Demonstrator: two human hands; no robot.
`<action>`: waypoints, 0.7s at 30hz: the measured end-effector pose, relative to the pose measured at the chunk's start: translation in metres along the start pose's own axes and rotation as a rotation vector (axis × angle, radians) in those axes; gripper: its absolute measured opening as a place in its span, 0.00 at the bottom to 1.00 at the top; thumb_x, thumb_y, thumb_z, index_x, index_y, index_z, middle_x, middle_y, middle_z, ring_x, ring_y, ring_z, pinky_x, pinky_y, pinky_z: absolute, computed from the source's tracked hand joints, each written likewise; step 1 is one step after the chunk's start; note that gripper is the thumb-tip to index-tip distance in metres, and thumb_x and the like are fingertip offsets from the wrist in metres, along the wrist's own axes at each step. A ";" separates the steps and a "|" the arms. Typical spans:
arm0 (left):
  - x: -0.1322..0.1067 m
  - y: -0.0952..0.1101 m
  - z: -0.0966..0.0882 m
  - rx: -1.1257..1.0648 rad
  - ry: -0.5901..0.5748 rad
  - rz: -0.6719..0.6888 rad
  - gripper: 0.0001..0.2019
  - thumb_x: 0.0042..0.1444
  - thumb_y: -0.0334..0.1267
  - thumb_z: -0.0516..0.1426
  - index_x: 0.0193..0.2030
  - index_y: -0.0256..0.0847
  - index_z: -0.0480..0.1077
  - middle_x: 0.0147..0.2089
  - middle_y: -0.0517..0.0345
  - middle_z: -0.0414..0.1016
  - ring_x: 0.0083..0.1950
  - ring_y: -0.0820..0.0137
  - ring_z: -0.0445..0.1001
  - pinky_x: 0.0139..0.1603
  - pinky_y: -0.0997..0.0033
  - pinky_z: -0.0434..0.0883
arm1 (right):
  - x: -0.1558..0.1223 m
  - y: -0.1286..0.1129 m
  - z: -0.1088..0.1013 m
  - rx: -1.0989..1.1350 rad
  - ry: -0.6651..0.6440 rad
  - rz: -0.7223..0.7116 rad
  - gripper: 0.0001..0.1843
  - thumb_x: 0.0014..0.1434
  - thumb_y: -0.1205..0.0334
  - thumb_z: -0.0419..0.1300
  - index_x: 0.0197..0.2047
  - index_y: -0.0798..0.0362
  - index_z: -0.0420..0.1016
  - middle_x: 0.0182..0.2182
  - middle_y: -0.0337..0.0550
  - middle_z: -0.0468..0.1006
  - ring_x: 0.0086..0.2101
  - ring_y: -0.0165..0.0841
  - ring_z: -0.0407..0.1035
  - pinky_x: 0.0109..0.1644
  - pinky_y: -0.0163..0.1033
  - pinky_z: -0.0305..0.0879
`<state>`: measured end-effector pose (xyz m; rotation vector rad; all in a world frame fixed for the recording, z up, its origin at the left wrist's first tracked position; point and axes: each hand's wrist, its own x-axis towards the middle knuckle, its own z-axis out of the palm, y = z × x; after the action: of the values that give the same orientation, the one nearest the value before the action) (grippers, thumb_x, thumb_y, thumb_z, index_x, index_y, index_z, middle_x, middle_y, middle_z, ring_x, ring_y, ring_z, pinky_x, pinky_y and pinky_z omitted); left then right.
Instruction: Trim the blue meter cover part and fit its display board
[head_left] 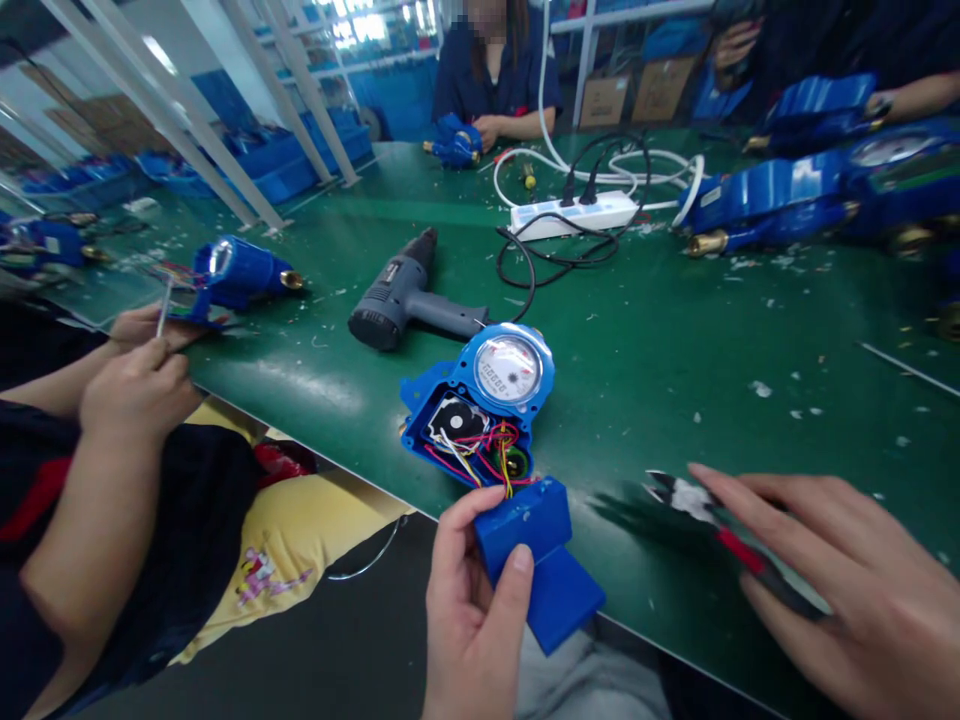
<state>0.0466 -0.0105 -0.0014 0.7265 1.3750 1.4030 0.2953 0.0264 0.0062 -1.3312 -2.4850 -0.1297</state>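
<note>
My left hand [480,610] grips a blue plastic cover [536,560] between thumb and fingers, at the table's near edge. Just beyond it, a blue water meter [480,405] rests on the green table with its round dial facing up. Its housing is open, showing a black round part and red, white and yellow wires [499,440]. To the right, my right hand [847,580] is around the handles of diagonal cutters [694,500] with red and black grips. Their jaws point left, slightly apart, and the fingers are fairly straight along the handles.
A grey heat gun [412,295] lies behind the meter. Beyond it is a white power strip [574,215] with tangled cables. More blue meters [780,195] stand at right. A co-worker's hands [142,380] work on another meter [244,272] at left; other people sit across.
</note>
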 end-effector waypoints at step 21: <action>0.005 -0.004 0.003 0.232 0.124 0.120 0.10 0.56 0.39 0.59 0.42 0.45 0.63 0.39 0.61 0.67 0.39 0.71 0.70 0.39 0.76 0.69 | 0.027 -0.037 -0.015 0.219 0.016 -0.044 0.21 0.63 0.71 0.48 0.59 0.62 0.62 0.47 0.52 0.66 0.46 0.36 0.63 0.47 0.39 0.65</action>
<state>0.0492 -0.0053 -0.0059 0.8977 1.6325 1.4152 0.2551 0.0236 0.0316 -1.1818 -2.4343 0.1182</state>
